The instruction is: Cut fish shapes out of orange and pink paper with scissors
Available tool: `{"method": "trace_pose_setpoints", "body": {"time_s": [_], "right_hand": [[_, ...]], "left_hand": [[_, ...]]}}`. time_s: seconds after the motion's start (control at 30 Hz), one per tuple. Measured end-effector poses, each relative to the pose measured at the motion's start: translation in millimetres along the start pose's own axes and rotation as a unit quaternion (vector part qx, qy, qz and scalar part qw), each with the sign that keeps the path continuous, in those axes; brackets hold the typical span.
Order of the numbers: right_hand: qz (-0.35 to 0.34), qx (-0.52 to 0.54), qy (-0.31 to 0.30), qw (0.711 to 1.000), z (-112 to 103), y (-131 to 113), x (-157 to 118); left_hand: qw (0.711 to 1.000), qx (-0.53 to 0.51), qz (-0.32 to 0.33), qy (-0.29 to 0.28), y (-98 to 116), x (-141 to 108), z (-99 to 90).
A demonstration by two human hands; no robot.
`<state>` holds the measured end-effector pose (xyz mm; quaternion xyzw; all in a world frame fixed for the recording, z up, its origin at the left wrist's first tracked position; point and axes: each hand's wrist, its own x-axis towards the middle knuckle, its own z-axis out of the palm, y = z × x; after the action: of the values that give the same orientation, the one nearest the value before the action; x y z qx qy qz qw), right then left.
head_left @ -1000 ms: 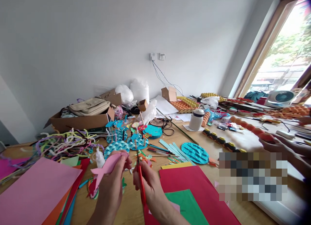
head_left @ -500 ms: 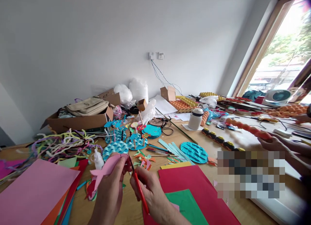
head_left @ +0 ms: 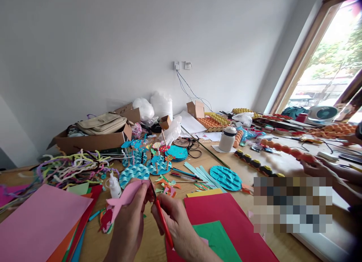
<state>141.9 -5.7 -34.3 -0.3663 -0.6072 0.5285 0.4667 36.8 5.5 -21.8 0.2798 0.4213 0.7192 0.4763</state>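
My left hand pinches a pink paper cutout with a forked, tail-like end pointing left. Beside it, my right hand is closed on red-handled scissors. The dark blades point up and away, touching or very near the right end of the pink paper by my left fingertips. Below my right forearm lie a red sheet and a green sheet. A white glue bottle stands just beyond my left hand.
Pink sheets lie at left, near a pile of pipe cleaners. Blue wavy discs and paper scraps sit ahead. A white jar stands farther back. At right, another person's hands hold an orange bumpy strip.
My hands, the pink paper and the scissors have hardly moved. The other person's hands and the orange strip have shifted slightly left.
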Motion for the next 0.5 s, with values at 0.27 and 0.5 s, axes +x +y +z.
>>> {"method": "trace_pose_setpoints", "body": {"time_s": [0.27, 0.5], "right_hand": [[-0.001, 0.000, -0.005, 1.000, -0.2, 0.7, -1.3], [0.013, -0.004, -0.001, 1.000, -1.2, 1.2, 0.1]], "left_hand": [[1.000, 0.027, 0.006, -0.003, -5.5, 3.0, -5.1], [1.000, 0.012, 0.012, 0.000, -5.3, 1.9, -3.5]]}}
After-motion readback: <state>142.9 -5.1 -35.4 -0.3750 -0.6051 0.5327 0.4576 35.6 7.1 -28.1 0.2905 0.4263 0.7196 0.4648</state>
